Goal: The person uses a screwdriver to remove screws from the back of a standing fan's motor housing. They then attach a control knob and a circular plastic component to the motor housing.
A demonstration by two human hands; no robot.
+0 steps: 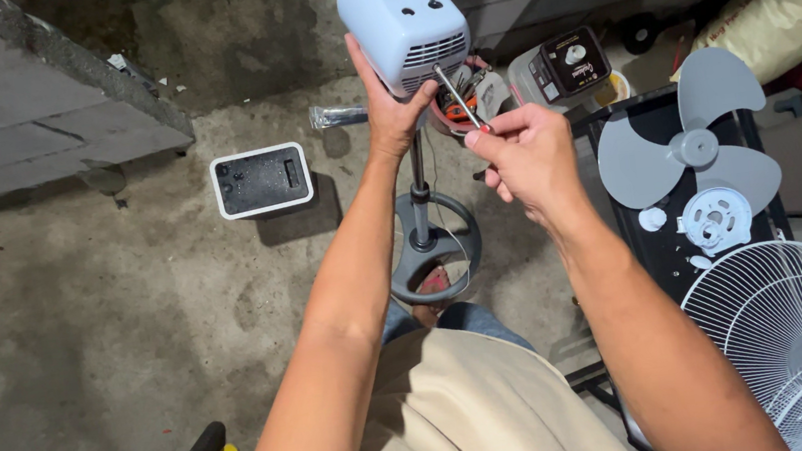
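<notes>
Rough concrete floor (110,319), dim light; right hand (529,155) has its fingers pinched shut on a screwdriver (459,98), tip at the vented back of the pale blue fan motor housing (403,19), which the left hand (392,106) clasps from below atop the stand pole (418,183). Stripping looks well along: blade (683,138), hub pieces and wire guards (801,331) lie right of the fingers, housing not yet off. Left of them a white-rimmed panel (261,181); beyond, a grey box (559,66); nothing blocks the tool.
</notes>
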